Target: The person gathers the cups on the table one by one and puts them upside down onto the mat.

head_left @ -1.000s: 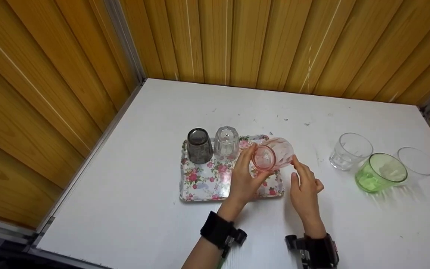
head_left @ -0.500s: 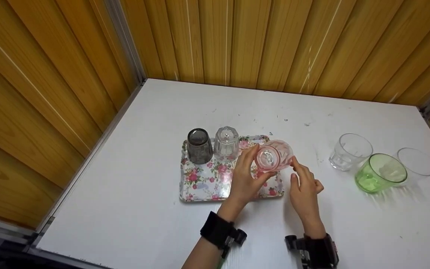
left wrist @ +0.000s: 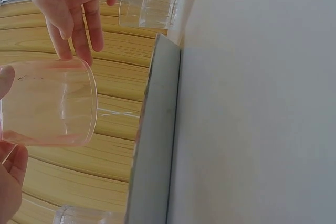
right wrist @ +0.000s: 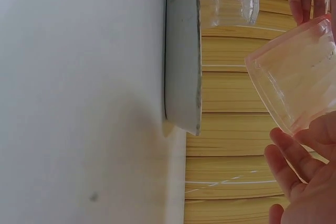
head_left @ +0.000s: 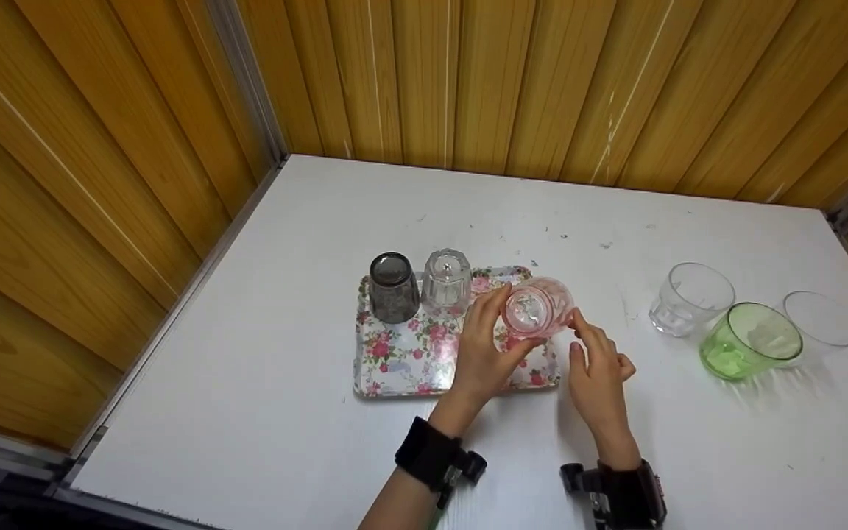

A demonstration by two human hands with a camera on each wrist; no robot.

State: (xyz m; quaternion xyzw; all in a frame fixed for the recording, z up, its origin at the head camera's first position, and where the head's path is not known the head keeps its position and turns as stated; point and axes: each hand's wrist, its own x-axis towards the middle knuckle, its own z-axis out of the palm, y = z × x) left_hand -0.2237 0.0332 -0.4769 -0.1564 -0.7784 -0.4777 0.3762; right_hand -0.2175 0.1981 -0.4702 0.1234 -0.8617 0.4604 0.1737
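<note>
Two upturned glasses, the dark glass (head_left: 393, 292) and clear glass (head_left: 447, 283), stand on the tray's (head_left: 402, 375) back left. I see the left hand (head_left: 484, 346) pinching the pink glass (head_left: 538, 309) above the tray's right half, long axis near vertical, mouth down; I judge only the clear glass crowds it. Right hand (head_left: 602, 375), fingers loose, touches the pink glass beside the tray's right edge. Well right of the tray: tumbler (head_left: 689, 302), green glass (head_left: 744, 344), thin glass (head_left: 823, 321).

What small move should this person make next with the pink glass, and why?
Probably lower the pink glass onto the tray: the left hand holds it above, mouth down, matching the dark glass and clear glass standing mouth down there.
</note>
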